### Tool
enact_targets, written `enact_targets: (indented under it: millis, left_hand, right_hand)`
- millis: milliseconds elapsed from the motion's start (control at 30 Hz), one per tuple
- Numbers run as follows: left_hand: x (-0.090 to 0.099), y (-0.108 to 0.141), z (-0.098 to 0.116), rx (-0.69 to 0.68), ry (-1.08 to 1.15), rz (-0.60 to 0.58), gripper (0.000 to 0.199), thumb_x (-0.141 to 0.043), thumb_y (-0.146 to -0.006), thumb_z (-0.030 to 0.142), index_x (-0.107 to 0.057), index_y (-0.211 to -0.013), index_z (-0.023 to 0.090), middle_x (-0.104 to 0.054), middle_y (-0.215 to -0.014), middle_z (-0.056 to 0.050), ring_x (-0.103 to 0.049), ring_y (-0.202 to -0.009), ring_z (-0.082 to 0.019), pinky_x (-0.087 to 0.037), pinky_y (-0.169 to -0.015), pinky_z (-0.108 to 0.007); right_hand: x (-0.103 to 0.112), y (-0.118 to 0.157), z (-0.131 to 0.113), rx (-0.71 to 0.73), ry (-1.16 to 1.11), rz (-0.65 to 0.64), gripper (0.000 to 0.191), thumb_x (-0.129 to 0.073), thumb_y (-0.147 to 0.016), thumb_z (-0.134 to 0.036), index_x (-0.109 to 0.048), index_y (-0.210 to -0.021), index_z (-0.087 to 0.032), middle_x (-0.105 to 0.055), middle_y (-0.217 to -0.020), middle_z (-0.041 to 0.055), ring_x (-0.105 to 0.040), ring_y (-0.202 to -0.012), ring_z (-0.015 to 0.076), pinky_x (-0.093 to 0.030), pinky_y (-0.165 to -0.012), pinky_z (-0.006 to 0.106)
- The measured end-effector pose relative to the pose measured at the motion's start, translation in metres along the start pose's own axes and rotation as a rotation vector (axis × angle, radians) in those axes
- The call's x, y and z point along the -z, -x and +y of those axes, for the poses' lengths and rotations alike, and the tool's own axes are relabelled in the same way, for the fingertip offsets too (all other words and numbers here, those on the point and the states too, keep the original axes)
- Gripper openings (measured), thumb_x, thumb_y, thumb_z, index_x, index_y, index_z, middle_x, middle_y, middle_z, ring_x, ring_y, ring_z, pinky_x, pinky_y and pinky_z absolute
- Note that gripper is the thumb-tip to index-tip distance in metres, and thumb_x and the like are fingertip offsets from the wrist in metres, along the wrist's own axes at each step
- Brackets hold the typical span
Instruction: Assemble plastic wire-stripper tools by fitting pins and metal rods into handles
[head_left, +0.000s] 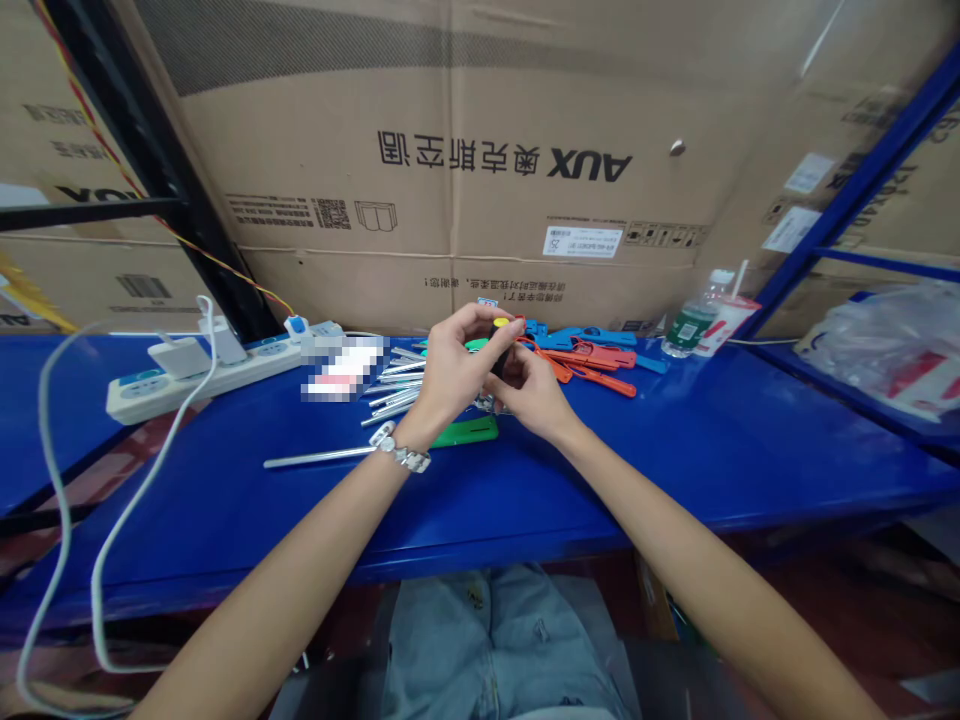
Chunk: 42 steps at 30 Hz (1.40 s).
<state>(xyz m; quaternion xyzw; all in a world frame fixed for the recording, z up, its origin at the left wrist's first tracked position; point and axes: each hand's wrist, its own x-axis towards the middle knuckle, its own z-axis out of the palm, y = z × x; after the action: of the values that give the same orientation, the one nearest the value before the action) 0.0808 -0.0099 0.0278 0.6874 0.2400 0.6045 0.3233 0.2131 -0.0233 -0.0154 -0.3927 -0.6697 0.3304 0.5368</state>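
Note:
My left hand [459,368], with a metal watch [409,458] on its wrist, closes its fingers round the upper part of a screwdriver with a yellow-topped black handle [500,324]. The screwdriver stands roughly upright. Close against it, my right hand [536,388] has its fingers curled by the lower handle; what they grip is hidden. A small shiny metal part [486,403] shows under the hands. In front of them lies a green plastic piece [472,431], and a metal rod [322,458] reaches left from near it.
Several metal rods [394,390] lie left of my hands. Orange plastic pieces [600,356] and blue ones [589,336] are piled to the right. A power strip [255,360], a bottle [686,325] and a cup [727,325] stand on the blue table [697,440]. Cardboard [480,220] rises behind.

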Motion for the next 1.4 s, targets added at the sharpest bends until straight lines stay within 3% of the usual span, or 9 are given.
enact_targets:
  millis: [133, 233, 367, 600, 833, 967, 1067, 1267, 1400]
  left_hand:
    - [0.013, -0.001, 0.001, 0.006, 0.032, -0.242, 0.035, -0.054, -0.1, 0.051, -0.07, -0.103, 0.02, -0.076, -0.105, -0.01, -0.072, -0.097, -0.021, -0.058, -0.085, -0.034]
    - [0.007, 0.0, 0.001, -0.002, -0.024, -0.143, 0.033, -0.062, -0.096, 0.05, -0.069, -0.108, 0.021, -0.074, -0.116, -0.01, -0.07, -0.106, -0.021, -0.056, -0.093, -0.034]
    - [-0.007, 0.002, 0.0, -0.023, -0.064, 0.099, 0.038, -0.083, -0.079, 0.05, -0.066, -0.092, 0.019, -0.074, -0.093, -0.006, -0.07, -0.086, -0.018, -0.056, -0.081, -0.031]
    - [0.007, 0.001, 0.002, 0.043, 0.053, -0.246, 0.039, -0.051, -0.101, 0.054, -0.07, -0.1, 0.02, -0.076, -0.108, -0.01, -0.072, -0.099, -0.022, -0.059, -0.08, -0.034]
    - [-0.008, 0.004, -0.003, -0.012, -0.029, 0.082, 0.037, -0.081, -0.082, 0.051, -0.066, -0.092, 0.019, -0.075, -0.093, -0.006, -0.071, -0.085, -0.018, -0.058, -0.081, -0.031]
    - [-0.002, 0.005, -0.003, -0.023, -0.002, -0.075, 0.032, -0.062, -0.097, 0.05, -0.069, -0.099, 0.019, -0.076, -0.095, -0.008, -0.073, -0.087, -0.019, -0.058, -0.08, -0.032]
    - [0.004, 0.004, -0.002, -0.002, -0.001, -0.176, 0.036, -0.051, -0.103, 0.05, -0.07, -0.104, 0.02, -0.076, -0.104, -0.01, -0.072, -0.098, -0.021, -0.058, -0.084, -0.033]
    - [-0.006, 0.004, -0.003, 0.012, -0.012, 0.056, 0.035, -0.082, -0.081, 0.049, -0.065, -0.091, 0.019, -0.074, -0.092, -0.005, -0.07, -0.083, -0.018, -0.057, -0.077, -0.03]
    - [-0.004, 0.006, -0.001, 0.008, 0.068, -0.113, 0.032, -0.066, -0.094, 0.05, -0.068, -0.095, 0.018, -0.077, -0.096, -0.009, -0.073, -0.09, -0.021, -0.059, -0.079, -0.032]
  right_hand:
    - [0.013, 0.003, -0.011, -0.011, -0.069, -0.225, 0.04, -0.068, -0.087, -0.062, -0.063, -0.097, -0.023, -0.065, -0.075, 0.0001, -0.064, -0.057, 0.0157, -0.044, -0.041, 0.026]
    - [0.014, 0.002, -0.007, -0.007, -0.075, -0.172, 0.041, -0.076, -0.081, -0.058, -0.057, -0.08, -0.022, -0.061, -0.069, -0.0022, -0.064, -0.056, 0.0151, -0.047, -0.045, 0.026]
    - [0.004, 0.0, 0.003, 0.017, -0.072, 0.004, 0.05, -0.088, -0.071, -0.049, -0.044, -0.073, -0.024, -0.051, -0.059, -0.0071, -0.059, -0.049, 0.0133, -0.047, -0.046, 0.027]
    - [0.014, 0.002, -0.012, -0.036, -0.104, -0.227, 0.043, -0.071, -0.083, -0.062, -0.061, -0.098, -0.023, -0.064, -0.075, -0.0001, -0.062, -0.057, 0.015, -0.045, -0.042, 0.026]
    - [0.004, -0.004, 0.005, 0.007, 0.009, 0.034, 0.048, -0.086, -0.069, -0.054, -0.049, -0.074, -0.024, -0.049, -0.061, -0.0047, -0.051, -0.054, 0.0134, -0.043, -0.048, 0.028]
    - [0.007, 0.001, -0.003, -0.013, -0.044, -0.109, 0.043, -0.078, -0.078, -0.056, -0.059, -0.099, -0.023, -0.059, -0.071, -0.0016, -0.058, -0.057, 0.0154, -0.047, -0.046, 0.029]
    - [0.014, 0.002, -0.011, -0.037, -0.048, -0.242, 0.038, -0.069, -0.086, -0.059, -0.063, -0.092, -0.022, -0.059, -0.064, -0.0013, -0.058, -0.053, 0.0157, -0.045, -0.041, 0.027]
    - [0.005, -0.003, -0.002, -0.031, -0.026, -0.06, 0.047, -0.086, -0.07, -0.053, -0.05, -0.074, -0.024, -0.051, -0.057, -0.0059, -0.05, -0.045, 0.0115, -0.039, -0.039, 0.026]
    - [0.005, 0.0, -0.007, -0.026, -0.078, -0.106, 0.046, -0.082, -0.074, -0.056, -0.055, -0.093, -0.024, -0.06, -0.072, -0.0028, -0.056, -0.049, 0.0126, -0.041, -0.04, 0.026]
